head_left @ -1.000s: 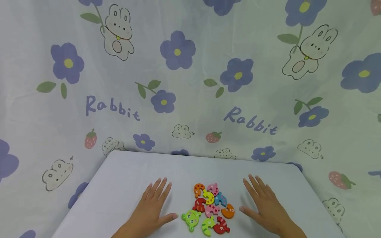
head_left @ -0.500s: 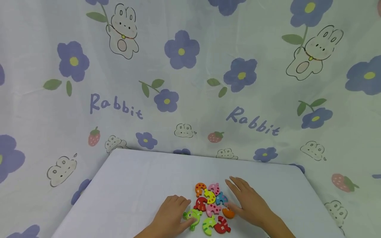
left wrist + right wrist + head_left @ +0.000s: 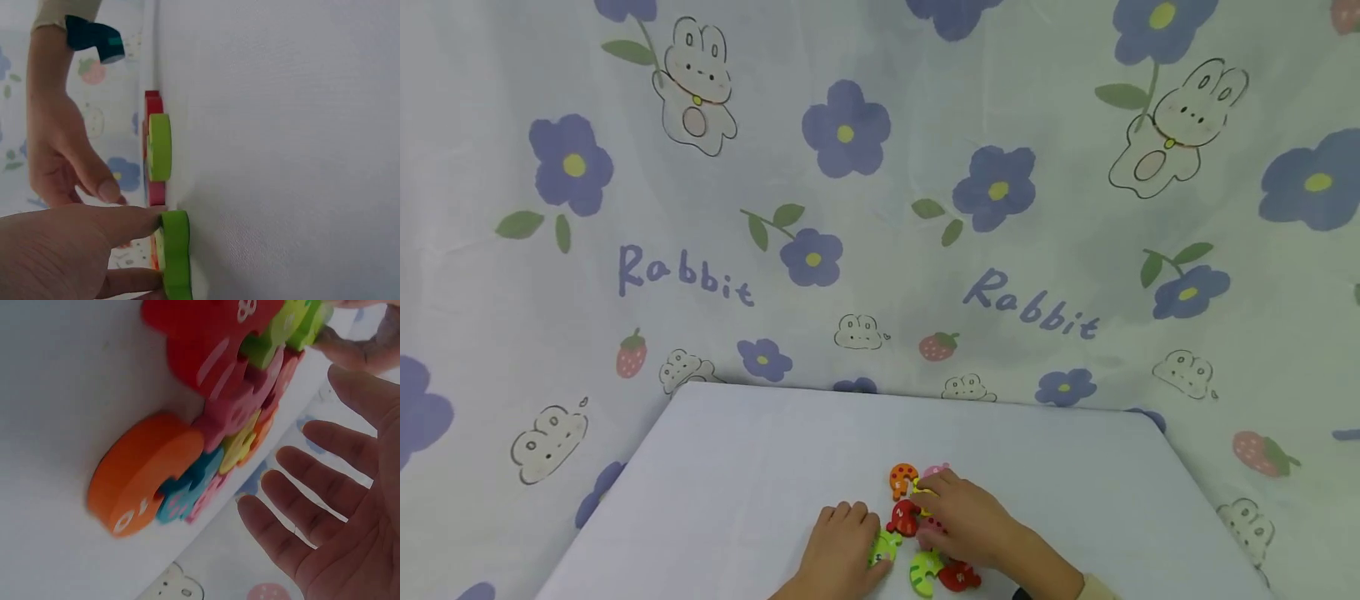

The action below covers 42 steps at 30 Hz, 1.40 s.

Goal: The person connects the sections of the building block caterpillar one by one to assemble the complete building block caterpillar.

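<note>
On the white table lies a cluster of flat, numbered caterpillar puzzle pieces. My left hand grips the light green face piece at the cluster's left, with thumb and fingers at its edges. My right hand is over the right side of the cluster, its fingers spread and slightly bent, holding nothing in the right wrist view. It hides the blue piece and the orange 10 piece in the head view. The red 2 piece shows between the hands; the striped green piece and red 8 piece lie nearer me.
An orange piece with dots lies at the far side of the cluster. Behind the white table hangs a curtain printed with rabbits and flowers. A dark device sits on the right wrist.
Both hands have come inward from beside the pieces. The left now holds the green face piece; the right has moved left over the pieces, which keep about the same layout.
</note>
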Motion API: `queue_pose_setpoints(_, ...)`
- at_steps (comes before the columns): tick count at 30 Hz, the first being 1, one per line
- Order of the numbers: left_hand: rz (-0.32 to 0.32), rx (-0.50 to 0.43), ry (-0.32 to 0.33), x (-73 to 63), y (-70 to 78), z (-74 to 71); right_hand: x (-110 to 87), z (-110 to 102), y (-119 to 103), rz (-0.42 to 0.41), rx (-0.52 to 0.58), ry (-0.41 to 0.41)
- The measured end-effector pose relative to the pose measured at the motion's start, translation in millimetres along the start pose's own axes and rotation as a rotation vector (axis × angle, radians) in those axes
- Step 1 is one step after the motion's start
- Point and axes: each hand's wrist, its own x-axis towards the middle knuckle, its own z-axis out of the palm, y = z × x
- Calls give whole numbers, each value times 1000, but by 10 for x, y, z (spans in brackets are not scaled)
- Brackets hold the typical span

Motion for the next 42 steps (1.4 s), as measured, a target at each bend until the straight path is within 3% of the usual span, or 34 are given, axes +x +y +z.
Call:
queue_pose_setpoints(4, -65, -62, -6, -50, -89, 3, 114, 57, -97, -54, -19, 6)
queue_pose_setpoints(9, -155, -172, 35, -157, -215, 26, 154, 121, -167, -104, -58, 9)
queue_pose_setpoints(14, -191, -234, 76, -260, -370, 26, 169, 106, -214, -79, -131, -2)
queue_pose_setpoints(20, -172, -348, 52, -342, -577, 81, 243, 120, -275, -7, -109, -27)
queue_pose_setpoints(25, -105, -461, 14, -431, -713, 115, 276, 183, -359, 59, -94, -72)
queue_pose_setpoints(29, -60, -488, 12, -504, -787, 161, 252, 202, -453, 69, -115, -106)
queue_pose_setpoints(37, -34, -499, 94, -515, -823, 233, 207, 237, -552, 107, -142, -48)
queue_pose_setpoints(42, -4, -515, 175, -526, -824, 228, 230, 259, -585, 105, -56, -21)
